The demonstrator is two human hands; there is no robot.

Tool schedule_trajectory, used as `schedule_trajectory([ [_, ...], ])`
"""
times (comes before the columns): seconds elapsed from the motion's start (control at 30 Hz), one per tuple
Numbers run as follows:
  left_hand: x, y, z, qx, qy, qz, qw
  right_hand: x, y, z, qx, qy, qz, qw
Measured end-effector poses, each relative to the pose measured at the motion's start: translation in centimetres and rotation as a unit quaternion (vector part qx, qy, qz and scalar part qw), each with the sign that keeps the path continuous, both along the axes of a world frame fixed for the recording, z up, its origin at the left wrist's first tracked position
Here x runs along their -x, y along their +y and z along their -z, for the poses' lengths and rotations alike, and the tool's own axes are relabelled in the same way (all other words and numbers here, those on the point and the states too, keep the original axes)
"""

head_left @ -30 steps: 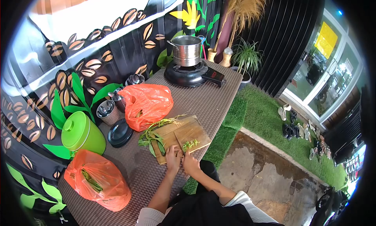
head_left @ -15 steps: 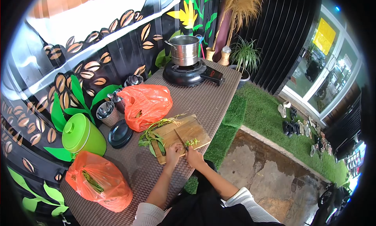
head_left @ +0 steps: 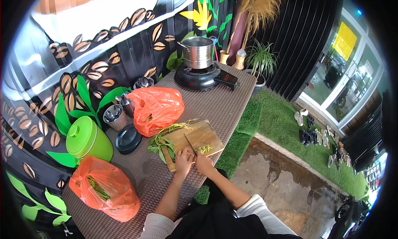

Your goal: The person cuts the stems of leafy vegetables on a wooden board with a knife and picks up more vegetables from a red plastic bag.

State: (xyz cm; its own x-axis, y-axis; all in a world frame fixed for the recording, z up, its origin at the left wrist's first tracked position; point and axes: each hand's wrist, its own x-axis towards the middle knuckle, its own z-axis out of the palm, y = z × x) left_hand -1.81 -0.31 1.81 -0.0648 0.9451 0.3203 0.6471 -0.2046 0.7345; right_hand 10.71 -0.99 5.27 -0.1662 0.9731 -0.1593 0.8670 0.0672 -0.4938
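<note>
My right hand [head_left: 204, 163] is closed round the handle of a kitchen knife [head_left: 190, 143], whose blade points away from me over a wooden cutting board [head_left: 201, 133]. Just left of the knife, my left hand [head_left: 183, 161] rests on the board with its fingers curled; whatever lies under them is hidden. Small chopped green pieces [head_left: 205, 148] lie to the right of the blade. Long leafy greens [head_left: 157, 144] spread over the board's left edge and onto the table, close to my left hand.
Two orange plastic bags [head_left: 159, 108] with greens stand on the woven-pattern table [head_left: 155, 193]. Near the wall are a lime-green lidded bucket [head_left: 89, 139], dark stacked plates [head_left: 128, 139] and metal cups [head_left: 114, 114]. At the far end, a steel pot [head_left: 197, 52] sits on a black burner [head_left: 198, 78].
My left hand's fingers have shifted slightly and look more spread over the board. The knife and right hand stay in nearly the same place. The view has moved a little.
</note>
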Motion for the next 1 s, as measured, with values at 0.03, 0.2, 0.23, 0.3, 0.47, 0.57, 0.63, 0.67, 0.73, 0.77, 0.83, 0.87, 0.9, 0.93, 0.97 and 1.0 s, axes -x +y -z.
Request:
schedule_trajectory([
  [0.03,0.0,-0.3,-0.1,0.0,0.001,-0.001,1.0,0.1,-0.4,-0.4,0.0,0.001,-0.001,1.0],
  [0.2,-0.3,-0.6,0.2,-0.058,-0.041,-0.008,0.997,0.9,-3.2,-1.2,0.026,-0.039,0.055,0.997],
  [0.23,-0.3,-0.6,0.2,-0.056,-0.042,-0.008,0.998,0.9,-2.9,-1.1,0.027,-0.04,0.056,0.997],
  [0.3,-0.4,0.1,-0.2,0.048,-0.204,-0.016,0.978,0.7,-1.8,-0.6,0.044,0.005,0.051,0.998],
  [0.47,-0.1,0.7,0.2,0.032,-0.119,-0.052,0.991,-0.6,-0.3,-0.2,0.008,0.038,0.007,0.999],
  [0.57,-0.2,0.3,0.0,0.028,-0.106,-0.05,0.993,-0.1,-2.4,-1.0,0.003,-0.005,0.027,1.0],
  [0.63,-0.2,0.3,0.6,0.004,-0.104,-0.039,0.994,0.8,-3.2,-0.4,0.018,-0.001,0.04,0.999],
  [0.67,-0.2,0.3,0.9,0.005,-0.104,-0.039,0.994,1.0,-3.5,0.0,0.036,0.002,0.052,0.998],
  [0.73,-0.3,-0.1,0.5,-0.002,-0.096,-0.029,0.995,1.0,-2.5,-0.3,0.032,-0.001,0.045,0.998],
  [0.77,-0.4,-0.3,0.3,0.0,-0.094,-0.029,0.995,0.9,-2.0,-0.5,0.027,-0.005,0.039,0.999],
  [0.83,-0.6,-0.4,0.3,0.003,-0.1,-0.039,0.994,0.0,-1.0,-0.4,0.016,0.008,0.025,1.0],
  [0.87,-0.6,-0.4,0.2,0.003,-0.099,-0.039,0.994,-0.4,-0.4,-0.5,0.013,0.014,0.008,1.0],
  [0.9,-0.6,-0.5,0.3,-0.005,-0.081,-0.036,0.996,-0.7,-0.2,-0.8,0.01,0.019,-0.009,1.0],
  [0.93,-0.6,-0.6,0.4,-0.013,-0.063,-0.032,0.997,-0.8,-0.4,-1.0,0.012,0.017,-0.004,1.0],
  [0.97,-0.6,-0.8,0.6,-0.013,-0.063,-0.032,0.997,-0.6,-0.9,-1.1,0.012,0.017,-0.004,1.0],
  [1.0,-0.6,-1.0,0.6,-0.024,-0.071,-0.033,0.997,-0.2,-1.7,-0.7,0.004,-0.006,0.013,1.0],
])
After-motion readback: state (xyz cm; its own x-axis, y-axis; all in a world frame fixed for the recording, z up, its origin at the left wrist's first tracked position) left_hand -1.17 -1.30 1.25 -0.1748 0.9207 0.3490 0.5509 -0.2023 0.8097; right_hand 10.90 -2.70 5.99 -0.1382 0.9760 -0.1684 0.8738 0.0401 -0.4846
